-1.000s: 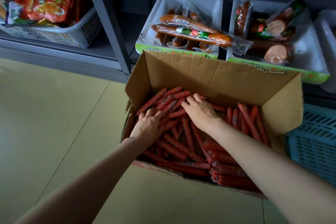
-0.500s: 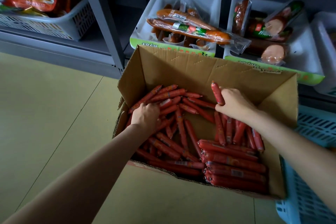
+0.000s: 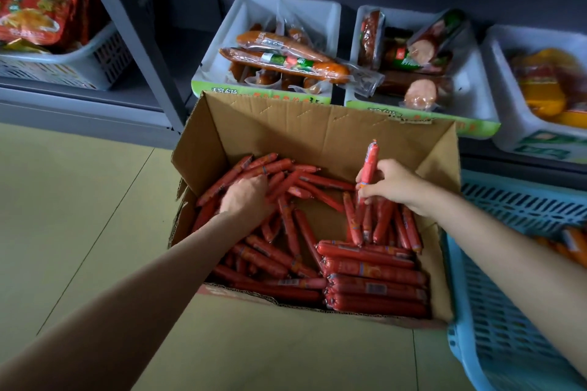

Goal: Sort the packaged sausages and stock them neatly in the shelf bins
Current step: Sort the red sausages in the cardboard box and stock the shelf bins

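Right hand (image 3: 392, 182) pinches one thin red sausage (image 3: 370, 162) upright over the cardboard box (image 3: 317, 124); left hand (image 3: 246, 197) digs, fingers hidden, into loose sausages (image 3: 286, 225). Sorting; binning probably next.

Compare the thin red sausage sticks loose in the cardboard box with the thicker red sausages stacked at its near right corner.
The thin red sausage sticks lie jumbled, crossing at many angles; the thicker red sausages lie parallel in a neat stack. The sticks are slimmer, the stacked ones fatter. The right hand holds one stick upright and the left hand rests among the sticks; neither touches the stack. Both kinds are red-wrapped and share the brown cardboard box.
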The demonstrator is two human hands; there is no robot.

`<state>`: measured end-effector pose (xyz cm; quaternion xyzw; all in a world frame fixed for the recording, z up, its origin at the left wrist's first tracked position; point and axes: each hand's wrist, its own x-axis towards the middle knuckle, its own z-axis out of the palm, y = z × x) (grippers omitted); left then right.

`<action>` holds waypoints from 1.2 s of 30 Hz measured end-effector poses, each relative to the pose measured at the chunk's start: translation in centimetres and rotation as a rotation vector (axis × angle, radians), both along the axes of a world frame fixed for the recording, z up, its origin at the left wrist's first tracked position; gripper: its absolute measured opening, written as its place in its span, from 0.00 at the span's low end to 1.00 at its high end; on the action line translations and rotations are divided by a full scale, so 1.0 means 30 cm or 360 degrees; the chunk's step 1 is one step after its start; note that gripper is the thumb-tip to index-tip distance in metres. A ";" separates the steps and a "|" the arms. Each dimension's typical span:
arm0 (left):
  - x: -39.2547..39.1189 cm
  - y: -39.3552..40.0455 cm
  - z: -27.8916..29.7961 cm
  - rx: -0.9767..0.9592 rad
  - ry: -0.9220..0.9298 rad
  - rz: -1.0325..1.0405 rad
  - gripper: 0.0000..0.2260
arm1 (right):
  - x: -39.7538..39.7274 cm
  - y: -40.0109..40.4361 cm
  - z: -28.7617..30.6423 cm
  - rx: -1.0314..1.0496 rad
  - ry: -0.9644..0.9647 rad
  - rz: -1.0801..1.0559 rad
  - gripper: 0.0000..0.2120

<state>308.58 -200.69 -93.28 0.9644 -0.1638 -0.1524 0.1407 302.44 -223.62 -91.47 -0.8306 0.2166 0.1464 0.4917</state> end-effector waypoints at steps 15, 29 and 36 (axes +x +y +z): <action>-0.099 -0.365 -0.009 -0.0711 0.0859 -0.0104 0.12 | -0.061 -0.098 -0.079 -0.1125 0.0395 0.0117 0.22; -0.147 -0.287 -0.141 -0.0192 0.0716 -0.0646 0.17 | -0.108 -0.066 -0.096 -0.1798 0.0146 0.0510 0.14; -0.091 -0.152 -0.093 -0.0254 -0.0042 -0.0638 0.17 | -0.064 0.004 -0.087 -0.1345 -0.0248 0.0557 0.12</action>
